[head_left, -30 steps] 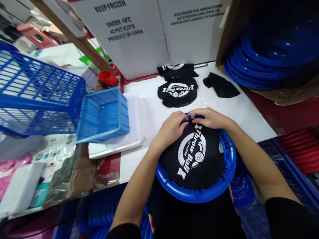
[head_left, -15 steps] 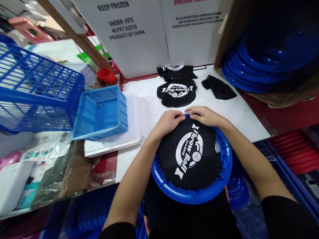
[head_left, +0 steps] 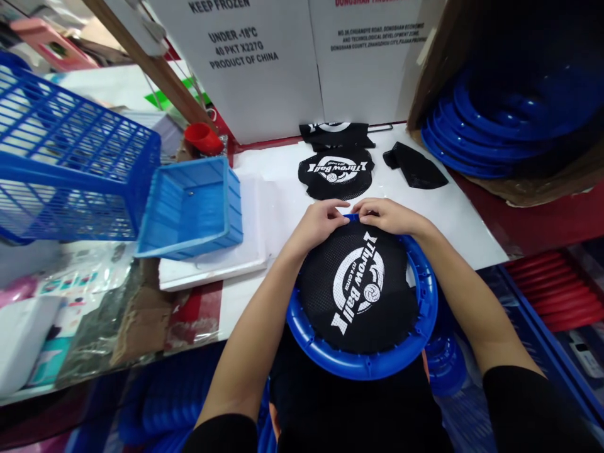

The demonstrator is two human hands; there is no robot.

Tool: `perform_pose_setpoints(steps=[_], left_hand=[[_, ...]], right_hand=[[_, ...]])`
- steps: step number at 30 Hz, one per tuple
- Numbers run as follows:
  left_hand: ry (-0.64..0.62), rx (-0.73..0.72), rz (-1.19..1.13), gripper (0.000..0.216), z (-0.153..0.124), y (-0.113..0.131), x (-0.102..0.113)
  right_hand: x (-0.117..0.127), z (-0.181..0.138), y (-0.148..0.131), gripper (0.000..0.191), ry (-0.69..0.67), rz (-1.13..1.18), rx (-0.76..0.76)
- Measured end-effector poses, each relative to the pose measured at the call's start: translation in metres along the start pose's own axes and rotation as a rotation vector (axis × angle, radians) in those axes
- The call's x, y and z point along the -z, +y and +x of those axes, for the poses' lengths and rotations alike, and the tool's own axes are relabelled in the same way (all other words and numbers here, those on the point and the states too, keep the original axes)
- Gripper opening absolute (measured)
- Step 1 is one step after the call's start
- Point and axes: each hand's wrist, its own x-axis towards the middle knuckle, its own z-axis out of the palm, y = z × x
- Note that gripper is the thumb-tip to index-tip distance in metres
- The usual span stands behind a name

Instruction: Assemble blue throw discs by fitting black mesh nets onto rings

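A blue plastic ring rests at the near edge of the white table, over my lap. A black mesh net printed "Throw Ball" is stretched across the ring. My left hand and my right hand meet at the ring's far rim, fingers pinched on the net's edge there. Further back lie another printed net, a folded printed one and a plain black mesh piece.
A light blue basket lies tipped on a white tray at left, beside a dark blue crate. White cartons stand at the back. Stacked blue rings fill a box at right. A red cup sits behind the basket.
Both hands have crept slightly along the far rim and drawn closer together, still pinching the net's edge. The view has shifted a little.
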Motion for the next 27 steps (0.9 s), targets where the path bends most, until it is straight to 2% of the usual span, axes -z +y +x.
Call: perform_pose_setpoints(steps=[8, 14, 20, 23, 27], left_hand=[[-0.041, -0.059, 0.070, 0.012, 0.002, 0.000, 0.004], [-0.106, -0.098, 0.091, 0.018, 0.001, 0.000, 0.008], [-0.192, -0.227, 0.263, 0.019, -0.010, 0.003, 0.011], [-0.180, -0.242, 0.373, 0.016, -0.012, 0.003, 0.009], [-0.067, -0.134, 0.507, 0.013, -0.010, 0.006, 0.007]], right_hand=[[-0.001, -0.002, -0.002, 0.018, 0.039, -0.039, 0.003], [0.006, -0.003, -0.001, 0.017, -0.014, 0.012, -0.002], [-0.004, 0.000, 0.003, 0.016, 0.063, 0.011, 0.010], [-0.010, -0.004, -0.001, 0.012, 0.170, -0.020, 0.071], [-0.003, -0.019, -0.010, 0.025, 0.213, -0.099, 0.180]])
